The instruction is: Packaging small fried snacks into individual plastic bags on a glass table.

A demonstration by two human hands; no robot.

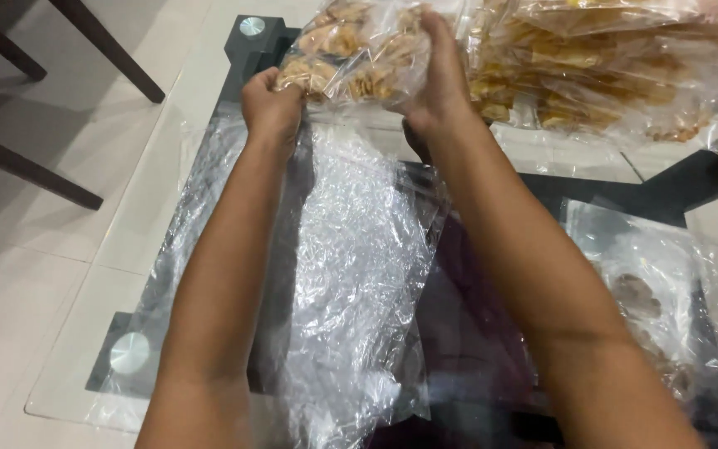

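Both my hands hold one clear plastic bag of golden fried chips (357, 51) at the far side of a glass table (85, 349). My left hand (272, 104) grips the bag's lower left corner. My right hand (438, 79) clasps its right side, fingers wrapped over the top. The bag is lifted a little above the table, next to a heap of similar filled chip bags (592, 66) on the right.
A large sheet of crumpled clear plastic (351, 274) lies on the glass under my forearms. More clear bags (650, 291) lie at the right. Dark wooden chair legs (35, 175) stand on the tiled floor at the left, beyond the table's edge.
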